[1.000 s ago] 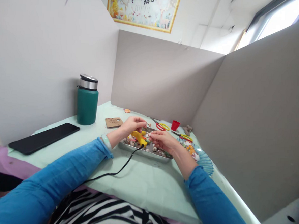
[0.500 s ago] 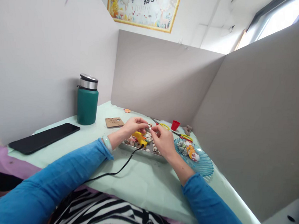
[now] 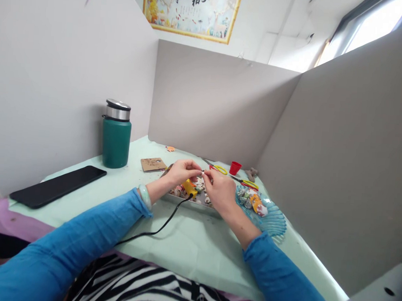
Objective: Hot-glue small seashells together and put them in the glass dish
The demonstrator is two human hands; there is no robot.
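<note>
My left hand (image 3: 182, 172) and my right hand (image 3: 221, 189) meet fingertip to fingertip above a metal tray (image 3: 187, 201) of small shells. Between the fingertips they pinch a tiny pale piece (image 3: 203, 173), too small to make out. A yellow glue gun (image 3: 189, 187) lies in the tray under my left hand, its black cord (image 3: 155, 231) trailing toward me. A blue shell-shaped glass dish (image 3: 274, 218) with several coloured shells sits just right of my right hand.
A green flask (image 3: 116, 136) and a black phone (image 3: 58, 185) stand at the left. A brown card (image 3: 151, 164), scissors with yellow and red handles (image 3: 218, 169) (image 3: 249, 185) and a red cup (image 3: 235, 167) lie behind the tray. Grey partition walls enclose the table.
My right hand has moved up and left, away from the blue dish, until its fingertips met those of my left hand over the tray. The glue gun stays put.
</note>
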